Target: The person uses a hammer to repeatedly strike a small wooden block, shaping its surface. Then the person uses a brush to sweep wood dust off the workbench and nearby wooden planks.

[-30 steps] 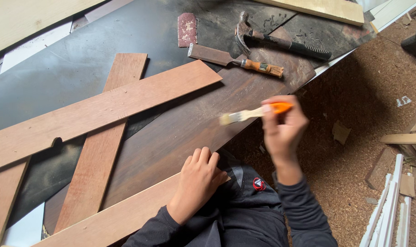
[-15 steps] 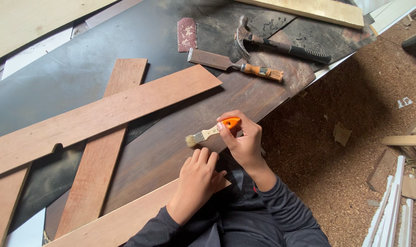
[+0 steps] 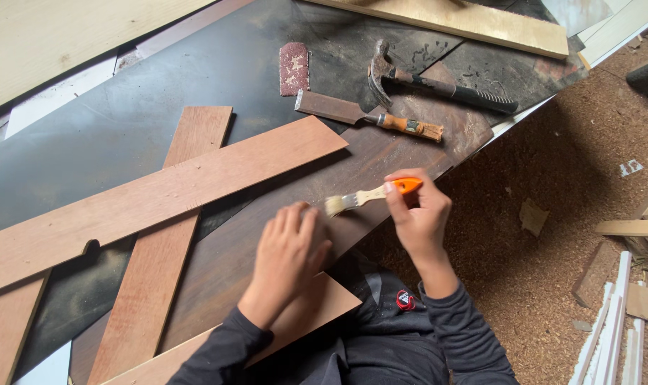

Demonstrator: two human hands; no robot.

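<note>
I log the right hand with its fingers clamped on the orange handle of a small paintbrush, bristles pointing left and touching the dark board that runs diagonally across the bench. The left hand lies flat on that same board just near of the bristles, fingers together and pressed down, gripping nothing. My judgement: to do this stroke well, I keep the left palm pinning the board, draw the bristles along the grain in long light passes, and keep the flat hand clear of the brushed strip. Two lighter planks lie crossed at left. At far centre lie a chisel, a hammer and a red-brown rectangle of sandpaper. A small round red-and-white badge sits on the dark sleeve.
</note>
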